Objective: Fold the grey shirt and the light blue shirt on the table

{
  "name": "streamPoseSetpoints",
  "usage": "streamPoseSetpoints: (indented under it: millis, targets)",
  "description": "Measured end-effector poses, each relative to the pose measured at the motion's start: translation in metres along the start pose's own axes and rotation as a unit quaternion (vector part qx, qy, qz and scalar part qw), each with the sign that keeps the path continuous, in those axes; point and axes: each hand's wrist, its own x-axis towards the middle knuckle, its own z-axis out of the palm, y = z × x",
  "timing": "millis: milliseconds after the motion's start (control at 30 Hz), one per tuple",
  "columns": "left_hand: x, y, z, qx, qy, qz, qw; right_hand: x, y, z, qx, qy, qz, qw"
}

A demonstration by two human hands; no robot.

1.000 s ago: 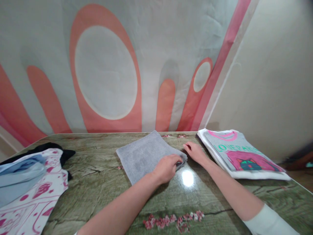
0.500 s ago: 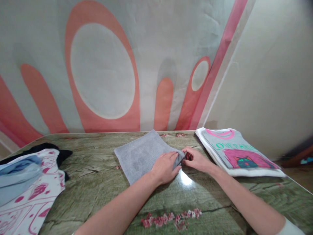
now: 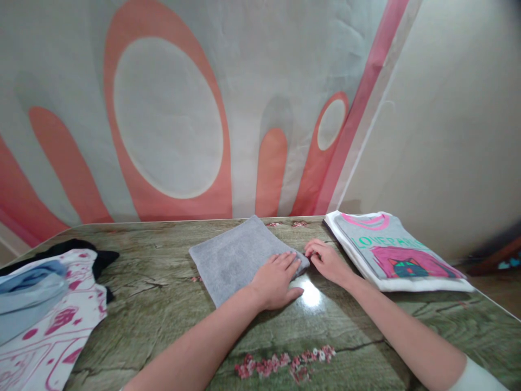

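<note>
A folded grey towel [image 3: 236,255] lies flat in the middle of the green patterned table [image 3: 171,315]. My left hand [image 3: 277,279] rests on its near right corner, fingers stretched out flat and open. Just right of that corner sits my right hand [image 3: 325,260], fingers loosely curled, with the fingertips touching the towel's edge. Nothing shows inside either hand.
A folded grey T-shirt with a pink and green print [image 3: 391,252] lies at the table's right end. A heap of white-pink, light blue and black clothes [image 3: 44,304] covers the left end. A curtain with orange shapes [image 3: 171,119] hangs behind the table.
My left hand has gone from gripping the towel's corner to lying flat on it. My right hand moved in to the towel's corner and stays against it.
</note>
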Motion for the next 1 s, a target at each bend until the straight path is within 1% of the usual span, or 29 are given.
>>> streamPoseSetpoints:
  millis: [100,167,233,300,433,533,600,633,733,833,900,933,1000]
  targets:
    - [-0.001,0.001,0.002,0.025,-0.015,-0.002,1.0,0.001,-0.009,0.002,-0.025,0.069,0.014,0.997]
    - [-0.001,0.002,0.002,0.035,-0.017,-0.006,0.999,0.0,-0.02,0.006,-0.032,0.077,0.006,0.997]
    - [-0.002,0.003,0.002,0.042,-0.012,-0.018,0.999,-0.001,-0.028,0.011,-0.038,0.059,0.003,0.998]
    - [-0.002,0.003,0.004,0.048,-0.004,-0.032,0.998,-0.003,-0.029,0.015,-0.032,0.041,0.022,0.998]
    - [-0.002,0.001,0.011,0.06,0.001,-0.041,0.997,-0.005,-0.01,0.01,0.053,-0.004,0.106,0.993]
    - [-0.002,0.001,0.014,0.064,0.002,-0.043,0.997,-0.006,0.002,0.002,0.111,-0.076,0.144,0.98]
    - [-0.001,0.001,0.014,0.064,0.0,-0.042,0.997,-0.007,0.004,0.0,0.115,-0.11,0.132,0.978]
    - [-0.001,0.001,0.013,0.064,0.0,-0.041,0.997,-0.007,0.003,0.001,0.112,-0.113,0.119,0.98]
    - [-0.001,0.001,0.013,0.062,0.0,-0.042,0.997,-0.007,-0.004,0.006,0.104,-0.076,0.084,0.988]
    - [-0.002,0.001,0.012,0.06,0.005,-0.044,0.997,-0.007,-0.009,0.012,0.108,-0.014,0.049,0.993]
    - [-0.002,0.001,0.012,0.057,0.007,-0.043,0.997,-0.006,-0.01,0.013,0.108,0.015,0.029,0.994]
    - [-0.002,0.001,0.012,0.055,0.008,-0.042,0.998,-0.006,-0.009,0.013,0.106,0.019,0.025,0.994]
    - [-0.002,0.001,0.012,0.052,0.007,-0.041,0.998,-0.006,-0.007,0.012,0.1,0.001,0.031,0.994]
